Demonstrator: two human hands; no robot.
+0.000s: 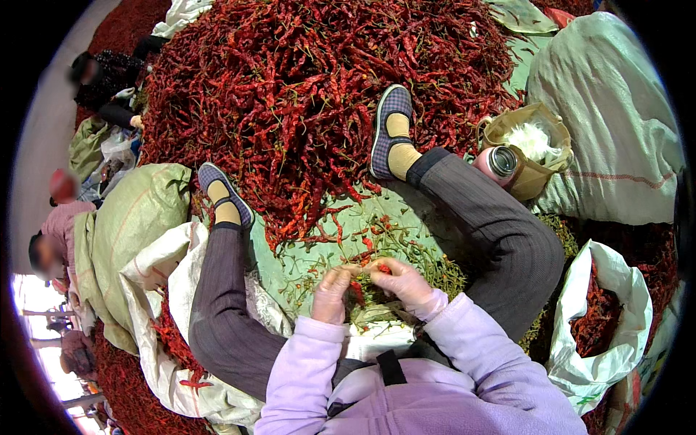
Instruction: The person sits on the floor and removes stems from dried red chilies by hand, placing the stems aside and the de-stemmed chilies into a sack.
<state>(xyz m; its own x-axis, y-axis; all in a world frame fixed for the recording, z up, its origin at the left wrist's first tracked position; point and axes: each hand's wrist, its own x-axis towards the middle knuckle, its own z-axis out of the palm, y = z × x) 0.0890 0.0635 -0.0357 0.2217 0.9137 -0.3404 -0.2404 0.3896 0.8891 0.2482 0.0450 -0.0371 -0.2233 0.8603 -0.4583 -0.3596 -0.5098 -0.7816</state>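
Note:
In the head view, my left hand (330, 293) and my right hand (399, 283), both in thin clear gloves, meet at the fingertips above my lap. The right fingers are closed on a red dried chili pepper (384, 269). The left fingertips pinch at something too small to make out, perhaps its stem. Just below the hands, more red chili shows between them. Green chili stems (435, 274) with bits of red lie beneath and beyond the hands on a pale green sheet (277, 274). Past my feet rises a large heap of dried red chilies (304, 109).
An open white woven sack of chilies (636, 321) stands at right, a similar sack (179, 272) at left. A pink flask (492, 166) and a paper bag (535, 179) sit beside my right knee, near a big full sack (603, 119). Several people are at far left.

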